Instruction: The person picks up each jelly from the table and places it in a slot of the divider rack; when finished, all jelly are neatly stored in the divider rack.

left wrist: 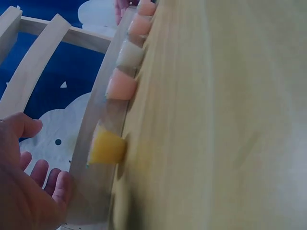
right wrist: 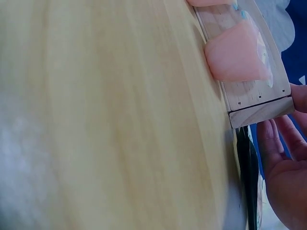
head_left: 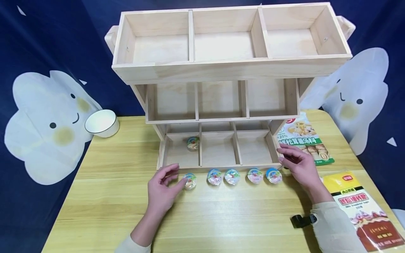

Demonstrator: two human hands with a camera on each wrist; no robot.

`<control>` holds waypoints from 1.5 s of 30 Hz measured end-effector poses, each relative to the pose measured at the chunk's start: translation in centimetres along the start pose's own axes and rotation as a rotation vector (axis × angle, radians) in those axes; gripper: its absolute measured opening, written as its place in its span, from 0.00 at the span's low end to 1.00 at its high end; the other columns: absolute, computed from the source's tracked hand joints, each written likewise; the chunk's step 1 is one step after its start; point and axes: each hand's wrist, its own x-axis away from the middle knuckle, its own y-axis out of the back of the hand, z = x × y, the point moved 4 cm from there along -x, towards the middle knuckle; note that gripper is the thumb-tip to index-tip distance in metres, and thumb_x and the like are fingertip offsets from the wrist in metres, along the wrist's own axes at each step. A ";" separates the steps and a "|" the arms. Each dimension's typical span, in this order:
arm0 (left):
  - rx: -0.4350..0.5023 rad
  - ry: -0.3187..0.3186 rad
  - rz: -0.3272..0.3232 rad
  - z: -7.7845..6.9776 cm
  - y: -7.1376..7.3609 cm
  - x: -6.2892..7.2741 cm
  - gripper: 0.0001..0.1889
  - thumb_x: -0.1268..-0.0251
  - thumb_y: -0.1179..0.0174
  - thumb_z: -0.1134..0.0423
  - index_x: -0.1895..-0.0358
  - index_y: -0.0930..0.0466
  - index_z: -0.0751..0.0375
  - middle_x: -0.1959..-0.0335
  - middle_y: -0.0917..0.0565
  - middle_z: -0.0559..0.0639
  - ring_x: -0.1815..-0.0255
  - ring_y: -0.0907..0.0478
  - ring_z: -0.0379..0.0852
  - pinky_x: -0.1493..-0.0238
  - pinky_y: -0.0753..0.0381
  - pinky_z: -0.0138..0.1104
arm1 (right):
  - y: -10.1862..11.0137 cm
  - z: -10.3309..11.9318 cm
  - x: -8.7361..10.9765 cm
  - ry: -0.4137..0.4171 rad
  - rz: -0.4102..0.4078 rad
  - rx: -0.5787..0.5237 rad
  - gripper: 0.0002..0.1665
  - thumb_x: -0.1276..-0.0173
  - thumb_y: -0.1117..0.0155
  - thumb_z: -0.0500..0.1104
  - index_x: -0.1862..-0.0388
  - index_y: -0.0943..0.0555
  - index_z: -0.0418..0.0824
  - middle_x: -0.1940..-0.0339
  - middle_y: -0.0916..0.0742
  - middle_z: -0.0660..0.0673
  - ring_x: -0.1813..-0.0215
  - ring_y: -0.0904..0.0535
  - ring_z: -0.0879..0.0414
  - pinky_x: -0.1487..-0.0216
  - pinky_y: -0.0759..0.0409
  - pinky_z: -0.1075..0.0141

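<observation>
A row of jelly cups stands on the table along the front of a wooden shelf rack (head_left: 218, 168). My left hand (head_left: 162, 188) is beside the leftmost one, a yellow jelly cup (left wrist: 108, 146), thumb and fingers spread apart with nothing between them. To its right come a pink jelly cup (head_left: 214, 177), a whitish jelly cup (head_left: 232, 176) and two more pink ones. At the rack's front right corner, my right hand (head_left: 299, 163) rests its fingertips against the wood, beside the last pink jelly cup (right wrist: 237, 52). Another jelly cup (head_left: 193, 143) lies in the bottom tier's left compartment.
The rack has three tiers, each split into three compartments. Right of it lie a green and white food packet (head_left: 319, 140) and a yellow, white and brown packet (head_left: 364, 211). A white bowl (head_left: 102, 124) stands at the table's back left edge.
</observation>
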 end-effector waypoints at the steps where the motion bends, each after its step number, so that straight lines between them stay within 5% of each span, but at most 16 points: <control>1: -0.003 0.004 -0.003 0.1 0.1 0.3 0.27 0.61 0.27 0.87 0.50 0.18 0.74 0.54 0.20 0.73 0.52 0.21 0.61 0.51 0.16 0.43 | 0.0 0.0 0.0 0.002 0.000 -0.002 0.19 0.33 0.32 0.32 0.44 0.18 0.31 0.36 0.21 0.38 0.40 0.26 0.65 0.45 0.26 0.78; 9: -0.016 0.030 -0.008 1.0 0.5 1.6 0.26 0.60 0.28 0.88 0.50 0.19 0.78 0.54 0.21 0.71 0.52 0.22 0.64 0.51 0.16 0.41 | -0.2 -0.2 -0.1 0.009 -0.002 -0.033 0.19 0.33 0.32 0.31 0.44 0.18 0.30 0.36 0.21 0.38 0.40 0.26 0.65 0.46 0.24 0.77; 20: 0.002 0.091 0.037 2.8 0.3 1.6 0.27 0.59 0.27 0.86 0.49 0.19 0.77 0.52 0.21 0.69 0.51 0.21 0.65 0.48 0.17 0.41 | -0.3 -0.2 0.0 -0.005 0.006 -0.017 0.18 0.32 0.32 0.33 0.43 0.18 0.31 0.35 0.22 0.37 0.39 0.27 0.65 0.45 0.25 0.78; 45: -0.011 0.058 0.136 4.2 -1.0 1.4 0.26 0.61 0.24 0.84 0.52 0.16 0.71 0.50 0.19 0.61 0.48 0.20 0.57 0.45 0.20 0.37 | 0.0 0.0 0.0 -0.002 0.010 -0.015 0.18 0.32 0.33 0.32 0.44 0.18 0.30 0.35 0.22 0.35 0.41 0.26 0.66 0.50 0.22 0.78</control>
